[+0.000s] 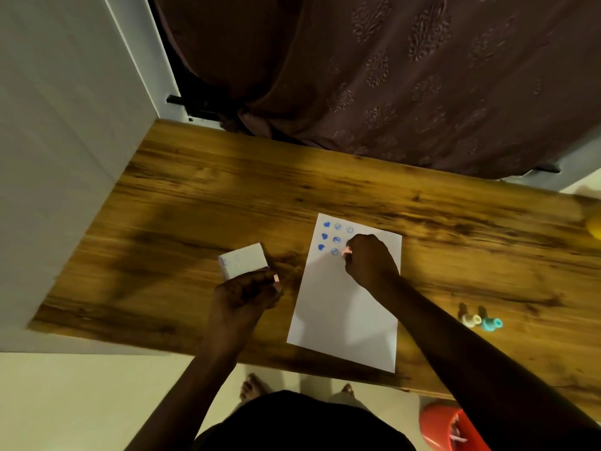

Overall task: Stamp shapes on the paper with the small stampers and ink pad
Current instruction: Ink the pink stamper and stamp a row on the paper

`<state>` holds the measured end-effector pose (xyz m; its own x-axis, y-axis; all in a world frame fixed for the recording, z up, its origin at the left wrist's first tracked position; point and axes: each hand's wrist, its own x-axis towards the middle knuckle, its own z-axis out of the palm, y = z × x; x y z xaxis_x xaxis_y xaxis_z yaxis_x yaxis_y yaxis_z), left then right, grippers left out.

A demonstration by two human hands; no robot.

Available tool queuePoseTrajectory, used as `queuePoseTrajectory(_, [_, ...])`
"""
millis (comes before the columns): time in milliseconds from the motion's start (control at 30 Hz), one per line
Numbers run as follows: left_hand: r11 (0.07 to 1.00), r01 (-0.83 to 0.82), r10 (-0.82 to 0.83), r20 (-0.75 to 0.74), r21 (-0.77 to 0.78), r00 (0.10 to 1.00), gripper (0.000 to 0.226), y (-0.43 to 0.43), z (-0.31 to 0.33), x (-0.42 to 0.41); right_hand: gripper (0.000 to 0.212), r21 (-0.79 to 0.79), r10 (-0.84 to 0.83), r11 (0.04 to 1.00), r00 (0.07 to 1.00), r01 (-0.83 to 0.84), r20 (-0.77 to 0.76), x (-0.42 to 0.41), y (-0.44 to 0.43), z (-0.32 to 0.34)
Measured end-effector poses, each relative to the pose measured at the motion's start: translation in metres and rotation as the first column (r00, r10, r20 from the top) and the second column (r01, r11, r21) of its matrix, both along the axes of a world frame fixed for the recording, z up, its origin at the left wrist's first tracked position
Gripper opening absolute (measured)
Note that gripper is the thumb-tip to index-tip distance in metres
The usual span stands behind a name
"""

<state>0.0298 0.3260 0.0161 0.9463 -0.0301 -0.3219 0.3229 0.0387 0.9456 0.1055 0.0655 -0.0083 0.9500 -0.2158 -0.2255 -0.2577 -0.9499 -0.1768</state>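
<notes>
A white sheet of paper (341, 307) lies on the wooden table (195, 203), with several blue stamped hearts and circles near its top left corner. My right hand (369, 260) is closed around a small pink stamper (347, 252) and holds it down on the paper beside the prints. My left hand (244, 292) grips the ink pad, a small white box (242, 263) with its lid raised, left of the paper. A cream stamper (470, 319) and a teal stamper (491, 323) lie on the table to the right.
A dark patterned curtain (390, 76) hangs behind the table's far edge. A white wall panel (65, 141) stands at the left. A red bin (448, 424) sits on the floor under the near right edge. My feet show below the table edge.
</notes>
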Motion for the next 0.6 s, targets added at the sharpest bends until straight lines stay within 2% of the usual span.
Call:
queuePoseTrajectory(167, [1.0, -0.001, 0.002, 0.033, -0.014, 0.999, 0.02, 0.0, 0.011, 0.0, 0.04, 0.003, 0.016, 1.0, 1.0, -0.016, 0.002, 0.002, -0.001, 0.007])
queuePoseTrajectory(333, [0.999, 0.033, -0.03, 0.071, -0.038, 0.997, 0.018, 0.0, 0.022, -0.004, 0.044, 0.134, 0.005, 0.991, 1.0, -0.004, -0.009, 0.007, -0.017, 0.016])
queuePoseTrajectory(433, [0.999, 0.042, -0.039, 0.093, -0.034, 0.995, 0.02, -0.003, 0.024, -0.005, 0.035, 0.287, -0.082, 0.956, 0.993, 0.055, 0.082, 0.007, -0.03, 0.027])
queuePoseTrajectory(467, [0.998, 0.043, -0.039, 0.096, -0.036, 0.995, 0.021, -0.006, 0.024, -0.005, 0.032, 0.4, -0.167, 0.91, 0.98, 0.111, 0.108, 0.004, -0.036, 0.033])
queuePoseTrajectory(500, [0.998, 0.043, -0.039, 0.095, -0.039, 0.995, 0.022, -0.009, 0.024, -0.005, 0.029, 0.541, -0.266, 0.824, 0.958, 0.168, 0.107, 0.001, -0.04, 0.04])
queuePoseTrajectory(533, [0.998, 0.047, -0.043, 0.094, -0.034, 0.995, 0.022, -0.014, 0.024, -0.005, 0.026, 0.683, -0.351, 0.7, 0.933, 0.209, 0.074, -0.004, -0.043, 0.049])
queuePoseTrajectory(600, [0.997, 0.074, -0.072, 0.096, -0.019, 0.993, 0.024, -0.025, 0.025, -0.005, 0.019, 0.871, -0.4, 0.437, 0.916, 0.222, -0.033, -0.02, -0.048, 0.066])
